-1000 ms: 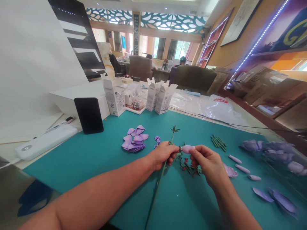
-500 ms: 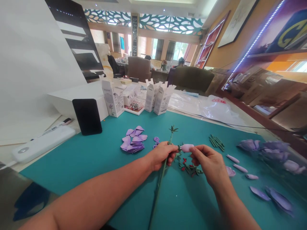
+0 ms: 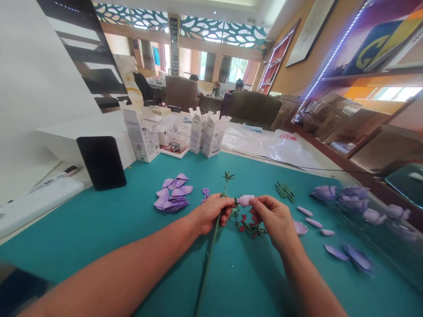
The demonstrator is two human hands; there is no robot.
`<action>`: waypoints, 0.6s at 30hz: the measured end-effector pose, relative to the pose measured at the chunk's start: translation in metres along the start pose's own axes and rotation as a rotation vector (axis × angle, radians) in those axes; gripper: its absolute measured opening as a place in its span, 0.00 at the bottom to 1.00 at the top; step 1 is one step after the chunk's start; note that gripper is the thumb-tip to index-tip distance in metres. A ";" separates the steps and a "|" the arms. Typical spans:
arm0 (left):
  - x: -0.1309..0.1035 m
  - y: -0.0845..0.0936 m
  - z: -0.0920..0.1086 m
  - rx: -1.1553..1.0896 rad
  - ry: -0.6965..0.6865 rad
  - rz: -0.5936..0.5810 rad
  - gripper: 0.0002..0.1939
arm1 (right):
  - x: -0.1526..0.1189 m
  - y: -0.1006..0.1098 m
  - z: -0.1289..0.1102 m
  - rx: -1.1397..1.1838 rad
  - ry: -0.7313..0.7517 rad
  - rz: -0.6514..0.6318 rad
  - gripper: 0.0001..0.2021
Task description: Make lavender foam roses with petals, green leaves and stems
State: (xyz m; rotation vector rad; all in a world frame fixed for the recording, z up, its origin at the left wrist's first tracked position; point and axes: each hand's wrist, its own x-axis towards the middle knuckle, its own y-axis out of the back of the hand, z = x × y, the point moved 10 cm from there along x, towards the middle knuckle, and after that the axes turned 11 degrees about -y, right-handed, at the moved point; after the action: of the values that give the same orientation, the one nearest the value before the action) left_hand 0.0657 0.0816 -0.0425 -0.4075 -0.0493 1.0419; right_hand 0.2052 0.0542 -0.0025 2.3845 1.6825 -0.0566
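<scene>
My left hand [image 3: 213, 212] is closed around a long green flower stem [image 3: 209, 259], which leans across the mat and ends in a small leafy tip [image 3: 228, 176]. Between the fingers of my right hand [image 3: 272, 218] is a pale pink-lilac flower bud [image 3: 245, 200]. Its base meets a small green piece at my left fingertips; whether the two are joined I cannot tell. Below the bud lie loose green and red pieces [image 3: 251, 228]. Left of my hands are purple petals [image 3: 173, 198] in a pile and small purple wheel-shaped rings [image 3: 205, 191].
On the green mat [image 3: 139, 237], short green sticks [image 3: 285, 191], slim lilac pieces [image 3: 313, 222] and purple blossoms [image 3: 353, 200] lie to the right. White boxes [image 3: 211, 136] stand behind. A black tablet-like panel [image 3: 102, 163] leans at the left. People sit in the background.
The camera view has turned slightly right, so everything sits further left in the picture. Both hands keep their hold on the stem and the bud.
</scene>
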 end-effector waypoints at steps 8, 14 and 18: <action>0.001 0.003 -0.003 -0.035 0.041 0.013 0.08 | 0.012 0.089 -0.023 -0.406 0.128 0.390 0.14; 0.001 0.001 -0.005 -0.081 0.083 0.001 0.08 | 0.038 0.111 0.016 -1.110 -0.147 0.330 0.07; 0.000 -0.002 -0.005 -0.115 0.101 -0.022 0.08 | 0.044 0.106 0.026 -1.371 -0.119 0.351 0.11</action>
State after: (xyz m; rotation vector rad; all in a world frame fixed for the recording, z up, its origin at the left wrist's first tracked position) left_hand 0.0684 0.0795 -0.0468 -0.5622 -0.0228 0.9986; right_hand 0.3215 0.0557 -0.0181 1.4588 0.7096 0.7319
